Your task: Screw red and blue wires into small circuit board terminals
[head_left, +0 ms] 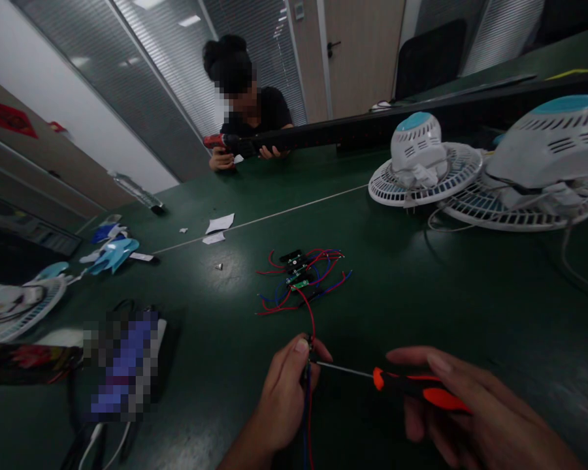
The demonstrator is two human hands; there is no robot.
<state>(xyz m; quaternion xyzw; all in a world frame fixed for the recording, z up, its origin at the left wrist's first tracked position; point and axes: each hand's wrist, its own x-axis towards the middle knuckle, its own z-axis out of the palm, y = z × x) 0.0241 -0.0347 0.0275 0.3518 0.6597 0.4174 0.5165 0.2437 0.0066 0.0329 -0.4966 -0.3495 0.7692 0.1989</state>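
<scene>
My left hand pinches a small dark part with red and blue wires between thumb and fingers. One red wire rises from it toward the pile, while a blue and a red one hang below. In my right hand lies a screwdriver with a black and orange handle, held loosely with the index finger stretched along it. Its thin shaft points left, and the tip meets the part at my left fingertips. Just beyond lie several small green circuit boards with red and blue wires.
White fans lie face down at the right. A person opposite holds a red drill against a long black bar. Paper scraps, a clear bottle, light-blue fan blades and a blurred purple item are leftward.
</scene>
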